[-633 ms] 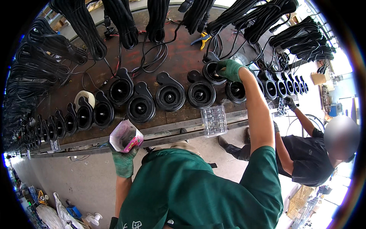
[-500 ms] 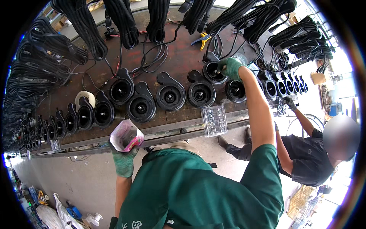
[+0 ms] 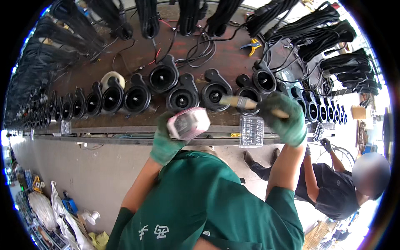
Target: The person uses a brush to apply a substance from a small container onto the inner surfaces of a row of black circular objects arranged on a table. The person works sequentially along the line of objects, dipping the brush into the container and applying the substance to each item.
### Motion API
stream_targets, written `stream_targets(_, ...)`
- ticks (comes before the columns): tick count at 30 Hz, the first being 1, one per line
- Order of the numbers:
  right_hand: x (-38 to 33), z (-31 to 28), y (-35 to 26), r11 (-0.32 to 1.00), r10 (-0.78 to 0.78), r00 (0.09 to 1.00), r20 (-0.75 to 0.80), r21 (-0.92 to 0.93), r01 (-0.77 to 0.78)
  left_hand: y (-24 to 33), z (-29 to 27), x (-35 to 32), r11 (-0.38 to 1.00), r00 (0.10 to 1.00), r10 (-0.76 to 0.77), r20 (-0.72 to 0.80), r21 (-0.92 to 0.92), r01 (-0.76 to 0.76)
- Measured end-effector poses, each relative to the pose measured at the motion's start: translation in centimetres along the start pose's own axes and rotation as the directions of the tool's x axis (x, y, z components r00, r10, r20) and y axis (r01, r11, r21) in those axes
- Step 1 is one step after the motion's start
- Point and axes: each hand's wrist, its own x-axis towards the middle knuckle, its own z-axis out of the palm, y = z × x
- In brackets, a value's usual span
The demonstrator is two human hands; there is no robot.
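Both my hands wear green gloves. My left hand [image 3: 163,146] is wrapped round a cut-open pink and white container [image 3: 189,124], held in front of the bench edge with its dark inside partly showing. In my right hand [image 3: 286,121] is a paintbrush [image 3: 241,101] with a wooden handle, blurred by motion. Its bristles point left, above the row of round black housings. The closest are a housing [image 3: 216,96] by the bristle end, another [image 3: 248,98] under the brush, and one [image 3: 265,80] set farther back. Each has a small metal shaft at its centre where visible.
Bundled black cables [image 3: 189,16] line the bench's far side. Yellow-and-blue pliers [image 3: 252,46] lie among wires. A pale ring [image 3: 111,78] sits behind the left housings. A clear compartment box [image 3: 251,131] rests at the front edge. At right, a co-worker [image 3: 329,189] reaches towards the bench.
My right hand has drawn back from the far housing towards me, and the brush now shows. My left hand has moved right and up with the container. The view has shifted.
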Motion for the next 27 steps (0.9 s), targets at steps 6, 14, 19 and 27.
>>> stream_targets(6, 0.9, 7.6, -3.2, 0.989, 0.144, 0.98, 0.135, -0.063, -0.136, 0.5, -0.1, 0.7, 0.984, 0.992, 0.115, 0.06, 0.131, -0.122)
stream_targets(14, 1.1, 10.0, -2.2, 0.985, 0.158, 0.965, 0.21, -0.104, -0.139, -0.4, -0.4, 0.4, 0.996, 0.999, 0.009, 0.053, -0.086, -0.004)
stream_targets(19, 0.2, 8.6, -2.7, 0.968, 0.25, 0.957, 0.145, -0.018, -0.25, -0.5, -0.9, 0.7, 0.993, 0.994, 0.089, 0.068, 0.073, -0.093)
stream_targets(27, -1.0, 8.9, -0.7, 0.987, 0.161, 0.981, 0.105, -0.029, -0.159, 0.5, 0.6, 1.9, 0.996, 0.988, 0.083, 0.133, 0.029, -0.088)
